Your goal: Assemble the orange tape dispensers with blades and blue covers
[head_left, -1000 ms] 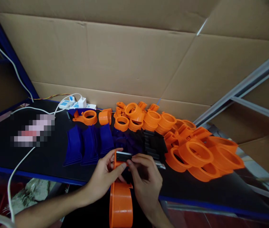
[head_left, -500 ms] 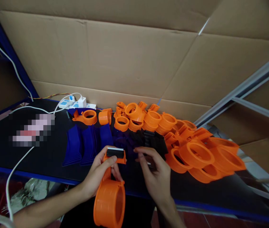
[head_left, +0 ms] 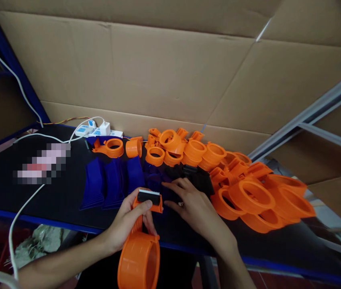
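Observation:
My left hand [head_left: 131, 218] is closed round an orange tape dispenser [head_left: 138, 257], its thumb pressing on a black piece [head_left: 148, 197] with a white toothed edge at the upper end. The dispenser's big ring hangs down, toward me. My right hand [head_left: 188, 200] reaches palm down over the table, fingers apart, and nothing shows in its grip. Under and before its fingertips lie small dark blue parts [head_left: 154, 176]. A tiny whitish thing [head_left: 180, 204] shows by the right thumb, too small to name. Black parts [head_left: 190, 170] lie just beyond the right hand.
Stacked blue curved pieces [head_left: 94, 182] stand left of the hands. Orange tape dispenser bodies [head_left: 251, 194] are heaped on the right and along the back. A power strip [head_left: 114, 133] with white cables [head_left: 16, 208] sits at the back left, before a cardboard wall [head_left: 170, 72].
My right hand has moved forward and left, lower over the small blue parts, with its fingers stretching out. My left hand and the tape dispenser have shifted only slightly.

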Tool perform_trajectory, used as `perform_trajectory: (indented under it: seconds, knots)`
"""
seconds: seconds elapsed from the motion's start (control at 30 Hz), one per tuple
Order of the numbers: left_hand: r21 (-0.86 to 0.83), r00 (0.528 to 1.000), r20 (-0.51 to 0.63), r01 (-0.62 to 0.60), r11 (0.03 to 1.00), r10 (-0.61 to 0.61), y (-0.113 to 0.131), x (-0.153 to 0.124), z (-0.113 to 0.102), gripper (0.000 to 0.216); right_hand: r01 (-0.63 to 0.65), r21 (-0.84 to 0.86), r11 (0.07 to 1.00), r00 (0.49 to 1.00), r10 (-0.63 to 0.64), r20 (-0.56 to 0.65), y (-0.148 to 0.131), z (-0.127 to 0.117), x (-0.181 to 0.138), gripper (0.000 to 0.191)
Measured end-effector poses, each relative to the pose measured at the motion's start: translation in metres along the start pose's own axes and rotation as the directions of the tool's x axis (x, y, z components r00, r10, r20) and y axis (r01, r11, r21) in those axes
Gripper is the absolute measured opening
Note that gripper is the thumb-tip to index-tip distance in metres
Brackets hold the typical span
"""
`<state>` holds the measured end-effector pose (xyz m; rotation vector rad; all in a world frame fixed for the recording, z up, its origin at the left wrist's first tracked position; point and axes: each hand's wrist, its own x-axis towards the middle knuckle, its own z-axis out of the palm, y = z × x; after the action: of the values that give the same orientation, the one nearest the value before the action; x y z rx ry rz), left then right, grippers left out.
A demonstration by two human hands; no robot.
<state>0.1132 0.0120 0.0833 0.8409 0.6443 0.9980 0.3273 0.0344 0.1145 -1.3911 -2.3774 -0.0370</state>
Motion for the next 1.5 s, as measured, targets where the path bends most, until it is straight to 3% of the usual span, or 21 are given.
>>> perform_trajectory:
  seconds: [0.3,0.47,0.57,0.67,0.77,0.9,1.07,1.23,1.4,1.5]
  knots:
    - [0.005,1.0,0.002,0.006,1.0,-0.006,0.0,0.0,0.001,0.022,-0.051,0.051,0.997,0.997,0.047,0.061,-0.007,0.002,0.003,0.027]
    - [0.027,1.0,-0.006,0.027,0.999,-0.027,-0.002,0.001,-0.002,0.023,-0.116,0.272,0.955,0.983,0.151,-0.109,-0.009,-0.003,0.001,0.025]
    - [0.013,0.999,-0.04,0.024,1.0,-0.023,-0.001,0.0,0.0,0.024,-0.151,0.552,0.82,0.938,0.295,-0.183,-0.017,-0.006,-0.003,0.023]
    - [0.001,0.999,-0.052,0.013,1.0,-0.013,-0.001,0.0,0.002,0.024,-0.191,0.784,0.591,0.922,0.381,-0.063,-0.029,-0.002,-0.007,0.024]
    - [-0.004,0.999,-0.049,0.014,1.0,-0.015,-0.002,-0.001,0.003,0.024,-0.198,0.866,0.458,0.915,0.404,-0.005,-0.041,0.007,-0.008,0.023]
    - [-0.015,0.998,-0.059,0.013,1.0,-0.014,-0.002,-0.001,0.002,0.024,-0.222,0.893,0.391,0.918,0.392,0.056,-0.045,0.012,-0.011,0.027]
    - [-0.015,0.998,-0.058,0.001,1.0,-0.002,-0.001,0.0,0.001,0.023,-0.315,0.846,0.429,0.931,0.312,0.188,-0.036,-0.001,-0.018,0.038]
    - [-0.01,0.999,-0.038,0.021,1.0,-0.021,-0.003,0.0,-0.001,0.023,-0.307,0.854,0.42,0.939,0.282,0.198,-0.031,-0.006,-0.019,0.04]
    - [-0.028,0.998,-0.057,0.022,0.999,-0.024,-0.004,0.0,0.001,0.026,-0.236,0.886,0.399,0.949,0.292,0.12,-0.032,0.002,-0.018,0.031]
    - [-0.027,0.998,-0.059,0.026,0.999,-0.027,-0.005,0.001,0.0,0.026,-0.186,0.822,0.538,0.955,0.295,0.023,-0.033,0.006,-0.02,0.034]
